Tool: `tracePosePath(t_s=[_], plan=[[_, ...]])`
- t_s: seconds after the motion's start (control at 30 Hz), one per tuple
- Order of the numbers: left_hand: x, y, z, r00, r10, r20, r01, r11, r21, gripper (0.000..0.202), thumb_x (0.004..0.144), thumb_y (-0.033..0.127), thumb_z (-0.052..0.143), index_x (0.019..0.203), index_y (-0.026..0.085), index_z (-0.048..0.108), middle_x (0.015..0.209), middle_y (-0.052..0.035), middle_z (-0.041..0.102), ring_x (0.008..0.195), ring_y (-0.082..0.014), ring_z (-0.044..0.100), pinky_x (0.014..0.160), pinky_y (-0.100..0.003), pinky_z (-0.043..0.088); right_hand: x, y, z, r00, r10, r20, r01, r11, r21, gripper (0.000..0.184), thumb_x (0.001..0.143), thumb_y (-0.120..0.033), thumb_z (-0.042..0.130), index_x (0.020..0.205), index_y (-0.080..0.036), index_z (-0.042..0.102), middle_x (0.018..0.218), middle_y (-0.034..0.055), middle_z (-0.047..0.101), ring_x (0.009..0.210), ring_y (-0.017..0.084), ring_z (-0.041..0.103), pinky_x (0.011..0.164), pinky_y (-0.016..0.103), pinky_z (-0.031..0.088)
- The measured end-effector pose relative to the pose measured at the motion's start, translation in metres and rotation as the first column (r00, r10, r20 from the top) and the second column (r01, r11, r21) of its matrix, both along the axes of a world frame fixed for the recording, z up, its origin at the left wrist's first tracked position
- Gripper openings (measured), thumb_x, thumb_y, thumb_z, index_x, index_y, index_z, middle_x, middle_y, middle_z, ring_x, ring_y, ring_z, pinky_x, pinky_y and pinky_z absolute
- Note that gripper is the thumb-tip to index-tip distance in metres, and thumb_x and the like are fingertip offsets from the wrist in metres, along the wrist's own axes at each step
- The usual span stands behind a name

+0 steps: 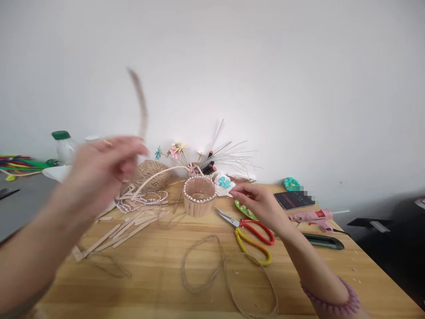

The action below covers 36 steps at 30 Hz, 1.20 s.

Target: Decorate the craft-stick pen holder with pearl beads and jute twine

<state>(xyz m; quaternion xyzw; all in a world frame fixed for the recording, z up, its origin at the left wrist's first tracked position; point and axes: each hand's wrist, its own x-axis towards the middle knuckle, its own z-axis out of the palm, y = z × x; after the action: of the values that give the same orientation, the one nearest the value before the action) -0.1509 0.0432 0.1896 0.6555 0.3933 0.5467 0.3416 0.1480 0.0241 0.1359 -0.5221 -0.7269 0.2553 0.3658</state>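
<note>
My left hand (99, 170) is raised above the table's left part and smeared by motion; its fingers look pinched on a twine-wrapped strip (142, 106) that curves upward. My right hand (260, 201) rests lower, fingers pinched near a white piece with a teal flower (224, 182), just right of a small popsicle-stick basket (199, 196) rimmed with pearls. Red and yellow scissors (250, 235) lie just under my right hand. A ball of twine (152, 173) sits behind the left hand.
Loose popsicle sticks (126, 228) and a pearl string (142, 199) lie at left. A twine loop (226, 270) sprawls at the front. A pink glue gun (314, 217), a phone (294, 199), a black cutter (323, 241), paper flowers (175, 150) and a green-capped bottle (63, 144) stand around.
</note>
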Motion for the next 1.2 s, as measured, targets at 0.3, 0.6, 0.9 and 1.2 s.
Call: tracePosePath(t_s=[0.3,0.6,0.9,1.2], plan=[[0.100,0.015,-0.058,0.960,-0.230,0.157,0.277,0.846,-0.456,0.017,0.067,0.031,0.070,0.062,0.015,0.070,0.055,-0.0006,0.063,0.042,-0.0052,0.029,0.044,-0.022,0.019,-0.039,0.013,0.007,0.841,0.214,-0.496,-0.340,0.924,-0.177,0.029,0.080,-0.027,0.057,0.105,-0.015,0.063,0.080,0.0024,0.065,0.069,0.011,0.058,0.061,0.023,0.045],[0.101,0.034,-0.073,0.972,-0.186,0.143,0.233,0.840,-0.491,0.015,0.067,0.031,0.069,0.066,0.016,0.070,0.062,-0.0019,0.067,0.047,-0.0092,0.041,0.045,-0.023,0.024,-0.032,0.030,-0.004,0.907,0.227,-0.354,-0.321,0.918,-0.232,0.019,0.086,-0.021,0.048,0.086,-0.015,0.065,0.086,0.0041,0.068,0.081,0.014,0.062,0.072,0.025,0.048],[0.100,0.043,-0.079,0.972,-0.208,0.111,0.235,0.807,-0.542,0.014,0.068,0.029,0.069,0.064,0.016,0.067,0.058,0.0003,0.065,0.047,-0.0073,0.041,0.044,-0.019,0.027,-0.028,0.043,-0.012,0.919,0.127,-0.373,-0.222,0.949,-0.224,0.019,0.081,-0.030,0.060,0.072,-0.014,0.064,0.070,0.0030,0.067,0.062,0.011,0.057,0.060,0.024,0.046],[0.091,0.049,-0.076,0.798,-0.345,0.493,0.602,0.475,-0.642,0.013,0.067,0.021,0.074,0.062,0.013,0.066,0.064,-0.0036,0.065,0.043,-0.0011,0.035,0.040,-0.013,0.025,-0.027,0.040,-0.010,0.913,0.185,-0.363,-0.257,0.953,-0.160,0.018,0.082,-0.030,0.060,0.072,-0.015,0.063,0.068,0.0013,0.066,0.064,0.011,0.055,0.061,0.024,0.042]])
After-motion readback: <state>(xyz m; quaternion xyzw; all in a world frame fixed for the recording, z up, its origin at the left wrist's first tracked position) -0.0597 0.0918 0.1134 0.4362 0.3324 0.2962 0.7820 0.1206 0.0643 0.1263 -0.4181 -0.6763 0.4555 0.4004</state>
